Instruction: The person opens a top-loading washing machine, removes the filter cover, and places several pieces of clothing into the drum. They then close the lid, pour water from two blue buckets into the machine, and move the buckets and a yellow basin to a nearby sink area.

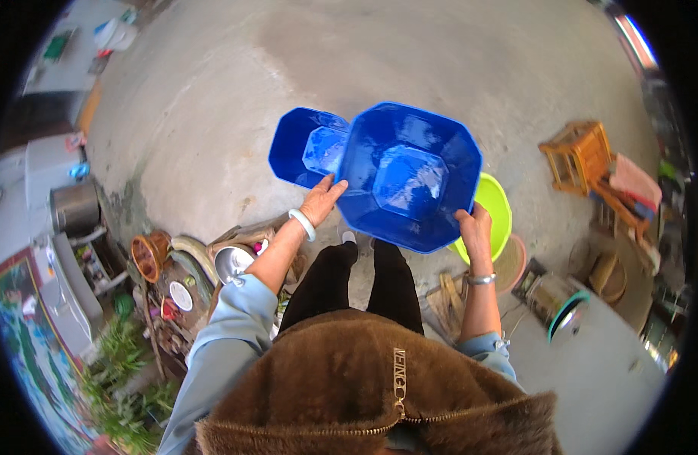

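Between my two hands is a large blue plastic basin [411, 182] with cut corners, its wet-looking inside facing up at me. My left hand [320, 200] grips its left rim, thumb on the edge. On the lower right, my right hand [477, 233] holds the rim, thumb over the edge. A second blue plastic basin [292, 145] shows to the left, partly covered by the held one; its inside also shines. Below the held basin's right side, a lime-green plastic basin [500, 210] is partly hidden by it and by my right hand.
A pinkish-rimmed round container [519, 261] stands beside the green basin. To the left are a metal bowl [234, 263], a brown pot [150, 256] and gourds [195, 256]. A wooden stool [579, 156] stands at right. Split wood [448, 298] lies near my right forearm, on the concrete floor [212, 142].
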`<state>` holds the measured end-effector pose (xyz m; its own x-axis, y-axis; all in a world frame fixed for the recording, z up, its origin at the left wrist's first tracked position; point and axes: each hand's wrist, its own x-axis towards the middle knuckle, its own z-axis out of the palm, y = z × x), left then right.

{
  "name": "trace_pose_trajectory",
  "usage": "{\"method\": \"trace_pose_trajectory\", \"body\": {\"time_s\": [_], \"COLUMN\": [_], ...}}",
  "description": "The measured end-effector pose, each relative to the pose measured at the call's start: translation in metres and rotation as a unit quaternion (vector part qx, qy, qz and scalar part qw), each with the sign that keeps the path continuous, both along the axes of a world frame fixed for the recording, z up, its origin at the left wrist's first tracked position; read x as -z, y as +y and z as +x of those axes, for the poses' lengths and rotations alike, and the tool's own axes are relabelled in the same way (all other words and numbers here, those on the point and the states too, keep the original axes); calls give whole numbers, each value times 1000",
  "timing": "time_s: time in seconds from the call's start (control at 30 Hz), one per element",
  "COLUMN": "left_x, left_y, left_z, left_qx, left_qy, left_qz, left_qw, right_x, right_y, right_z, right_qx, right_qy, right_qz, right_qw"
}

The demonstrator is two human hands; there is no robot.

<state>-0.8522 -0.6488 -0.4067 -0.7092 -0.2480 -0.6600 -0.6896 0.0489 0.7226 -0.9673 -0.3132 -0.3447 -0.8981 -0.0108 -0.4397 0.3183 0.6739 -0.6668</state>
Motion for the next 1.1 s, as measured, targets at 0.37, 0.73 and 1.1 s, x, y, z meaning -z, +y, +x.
{"method": "trace_pose_trajectory", "body": {"time_s": [0.37,0.73,1.1], "left_x": [262,356,171], "left_y": [-97,-132,-277], "left_z": [77,62,109], "left_qx": [-178,-526,-545], "left_qy": [-262,-149,-130], "left_qz": [48,182,200], "left_qw": [947,818,803], "right_x": [61,96,1], "right_y": [5,-24,-202], "right_z": [-35,2,-69], "right_qx": [133,249,167], "right_qy": [-89,-86,-133], "right_qz": [19,-61,-43], "right_qw": [987,963,976]}}
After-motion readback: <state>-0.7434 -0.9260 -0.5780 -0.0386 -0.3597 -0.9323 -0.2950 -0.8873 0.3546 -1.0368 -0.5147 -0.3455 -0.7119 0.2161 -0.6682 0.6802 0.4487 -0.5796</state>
